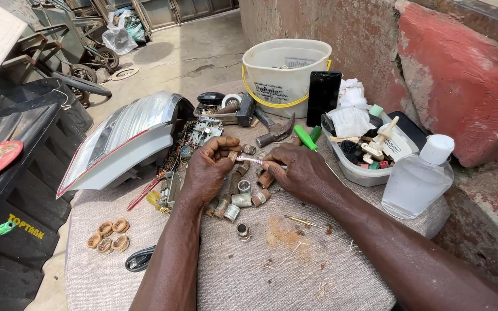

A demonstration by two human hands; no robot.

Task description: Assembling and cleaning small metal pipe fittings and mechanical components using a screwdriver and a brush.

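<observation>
1. Thin stick (253,160), pink and white, lies level, its long axis running left to right, above the counter (272,270).
2. Right hand (298,170) fingers pinch its right end.
3. Left hand (208,164) fingers grip a small socket (233,155) at its left tip.

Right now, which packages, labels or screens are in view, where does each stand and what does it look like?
Bucket label: front of the white bucket at the back, pale rectangle with dark print.
Phone screen: leaning on the bucket's right side, tall black rectangle, dark.
Clear bottle: far right, flat-sided, white cap, no label showing.
Small tag: in the grey tray, white with dark print.
Black tank lettering: lower left, yellow.
</observation>
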